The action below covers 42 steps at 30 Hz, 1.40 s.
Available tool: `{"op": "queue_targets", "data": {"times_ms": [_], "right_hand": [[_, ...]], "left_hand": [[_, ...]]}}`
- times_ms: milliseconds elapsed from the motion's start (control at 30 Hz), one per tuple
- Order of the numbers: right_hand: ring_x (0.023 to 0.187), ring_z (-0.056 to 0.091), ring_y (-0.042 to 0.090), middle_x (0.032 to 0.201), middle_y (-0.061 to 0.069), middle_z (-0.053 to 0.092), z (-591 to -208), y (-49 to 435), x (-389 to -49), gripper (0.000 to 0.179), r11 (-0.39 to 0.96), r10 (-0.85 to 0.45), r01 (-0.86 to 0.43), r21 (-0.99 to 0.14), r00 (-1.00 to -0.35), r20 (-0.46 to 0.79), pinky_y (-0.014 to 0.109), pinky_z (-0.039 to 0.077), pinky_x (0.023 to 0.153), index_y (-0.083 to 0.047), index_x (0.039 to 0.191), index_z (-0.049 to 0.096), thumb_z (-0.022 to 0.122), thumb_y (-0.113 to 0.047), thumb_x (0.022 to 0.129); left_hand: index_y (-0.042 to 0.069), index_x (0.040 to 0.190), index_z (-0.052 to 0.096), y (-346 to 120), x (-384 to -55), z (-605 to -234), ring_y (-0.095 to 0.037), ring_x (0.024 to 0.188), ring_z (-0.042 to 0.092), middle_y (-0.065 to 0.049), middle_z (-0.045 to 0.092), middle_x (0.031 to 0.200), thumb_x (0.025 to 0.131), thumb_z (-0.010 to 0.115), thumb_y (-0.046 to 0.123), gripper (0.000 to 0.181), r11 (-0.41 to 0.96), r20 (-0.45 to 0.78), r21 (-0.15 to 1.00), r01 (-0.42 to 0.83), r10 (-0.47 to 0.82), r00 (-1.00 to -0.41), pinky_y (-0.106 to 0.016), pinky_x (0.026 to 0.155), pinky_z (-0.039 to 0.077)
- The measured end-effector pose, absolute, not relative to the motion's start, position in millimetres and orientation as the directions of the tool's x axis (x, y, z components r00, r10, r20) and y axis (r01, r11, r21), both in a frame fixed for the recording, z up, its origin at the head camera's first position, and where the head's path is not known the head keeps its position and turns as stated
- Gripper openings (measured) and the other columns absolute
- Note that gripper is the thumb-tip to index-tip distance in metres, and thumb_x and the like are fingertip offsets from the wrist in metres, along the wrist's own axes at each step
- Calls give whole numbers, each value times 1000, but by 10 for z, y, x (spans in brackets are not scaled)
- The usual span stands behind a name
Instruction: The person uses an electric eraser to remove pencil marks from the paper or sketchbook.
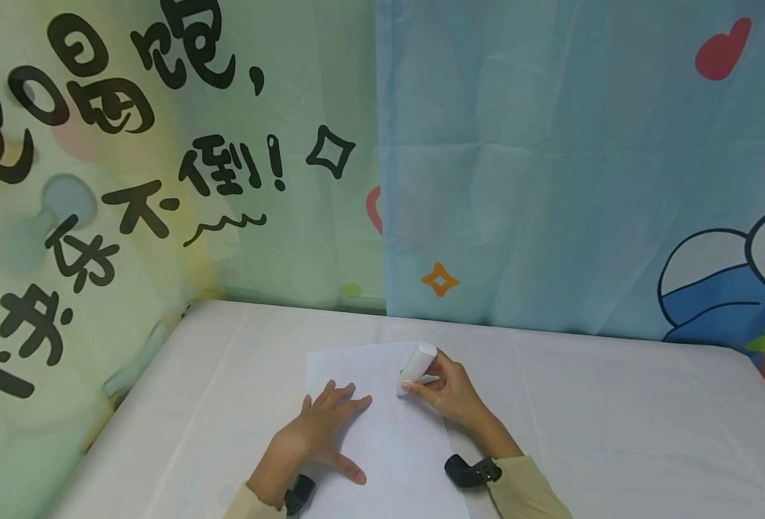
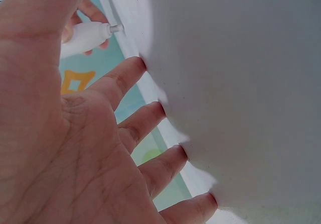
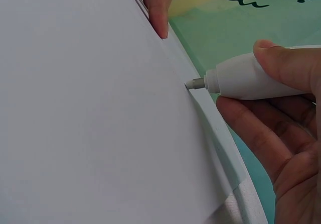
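- I have a broad, white cloth-covered desk [image 1: 590, 418] in the head view; I judge it serves as flat backing for the work.
- A thin, white rectangular sheet of paper [image 1: 414, 461] lies flat on it in front of the person, presumably placed there so both hands reach it.
- Left grip, a bare hand [image 1: 320, 427]: fingers spread, fingertips against the sheet. I read this as bracing the paper against slipping.
- Right grip, a bare hand [image 1: 448, 387]: thumb and fingers pinch a thick, white, smooth-barrelled pen-shaped tool [image 1: 419, 362] over the sheet's upper right part. The barrel is tilted, probably for control of the point.
- The tool's short, narrow grey tip [image 3: 198, 83] appears to touch the paper; I see no clear mark beneath it.
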State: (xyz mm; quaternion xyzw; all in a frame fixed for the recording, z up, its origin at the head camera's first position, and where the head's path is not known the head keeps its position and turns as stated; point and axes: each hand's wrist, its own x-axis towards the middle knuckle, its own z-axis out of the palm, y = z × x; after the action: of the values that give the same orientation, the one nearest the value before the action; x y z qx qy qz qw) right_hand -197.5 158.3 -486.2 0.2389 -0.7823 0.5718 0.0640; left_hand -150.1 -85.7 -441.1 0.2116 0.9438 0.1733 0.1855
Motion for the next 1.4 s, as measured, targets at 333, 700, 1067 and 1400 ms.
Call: {"op": "queue_targets", "data": {"times_ms": [333, 700, 1067, 1400], "right_hand": [[86, 69, 14, 97, 22, 67, -4877, 1587, -1990, 41, 248, -286, -434, -866, -887, 363, 23, 58, 73, 10, 115, 54, 75, 5, 80], [86, 70, 35, 98, 24, 67, -4821, 1590, -1953, 45, 233, -303, -421, -877, -888, 346, 24, 58, 72, 13, 117, 53, 76, 4, 79], [83, 71, 31, 97, 23, 66, -4804, 1593, -1947, 46, 245, -310, -370, -896, -906, 289, 25, 58, 72, 12, 117, 53, 77, 2, 80], [80, 72, 27, 97, 23, 66, -4816, 1590, -1952, 45, 251, -311, -362, -898, -909, 279, 26, 59, 71, 12, 117, 53, 76, 2, 80]], "left_hand": [[19, 148, 42, -847, -1489, -4413, -42, 147, 17, -12, 30, 157, 57, 91, 46, 107, 852, -275, 399, 339, 464, -842, -69, 111, 19], [18, 148, 41, -849, -1489, -4408, -42, 147, 17, -13, 30, 157, 57, 91, 46, 107, 849, -271, 403, 342, 467, -841, -69, 111, 19], [18, 148, 42, -852, -1484, -4399, -42, 147, 16, -13, 30, 157, 57, 92, 45, 107, 847, -273, 415, 333, 465, -842, -68, 112, 18], [17, 148, 42, -855, -1487, -4418, -43, 147, 16, -14, 30, 157, 57, 92, 45, 107, 841, -261, 421, 341, 472, -842, -69, 111, 18]]}}
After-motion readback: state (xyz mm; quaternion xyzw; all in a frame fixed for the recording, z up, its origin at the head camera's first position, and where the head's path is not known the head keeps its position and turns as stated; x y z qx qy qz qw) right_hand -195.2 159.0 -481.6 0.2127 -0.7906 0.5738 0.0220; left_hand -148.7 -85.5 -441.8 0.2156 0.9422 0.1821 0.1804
